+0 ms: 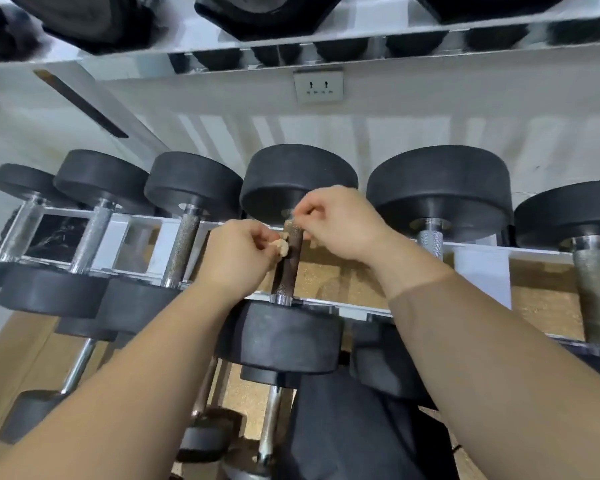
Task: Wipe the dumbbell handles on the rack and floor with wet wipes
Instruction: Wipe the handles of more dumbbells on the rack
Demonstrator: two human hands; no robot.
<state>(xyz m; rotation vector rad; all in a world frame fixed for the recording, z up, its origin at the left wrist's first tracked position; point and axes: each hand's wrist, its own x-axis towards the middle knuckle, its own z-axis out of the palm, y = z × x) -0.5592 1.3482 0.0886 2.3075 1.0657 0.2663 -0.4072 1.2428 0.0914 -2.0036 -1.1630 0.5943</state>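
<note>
Left hand [238, 252]: fingers curled, thumb and fingertips pinching a crumpled beige wet wipe [280, 244] at the 9 o'clock side of the handle [286, 271]. Right hand [340, 223]: fingers curled, pinching the wipe's other end at the 1 o'clock side of the same handle, close under the far head. The wipe touches the handle's upper part; whether it passes behind the bar cannot be seen.

The handle is a dark, knurled cylinder with a bright steel collar at its 6 o'clock end. It belongs to a dumbbell [284, 336] with round, matte black rubber heads, lying across the white metal rails of the rack [475, 252]. Neighbouring dumbbells [185, 242] at 9 and 3 o'clock have silver knurled handles. Speckled tan floor [326, 278] shows between the rails. A white wall socket [318, 85] sits at 12 o'clock.
</note>
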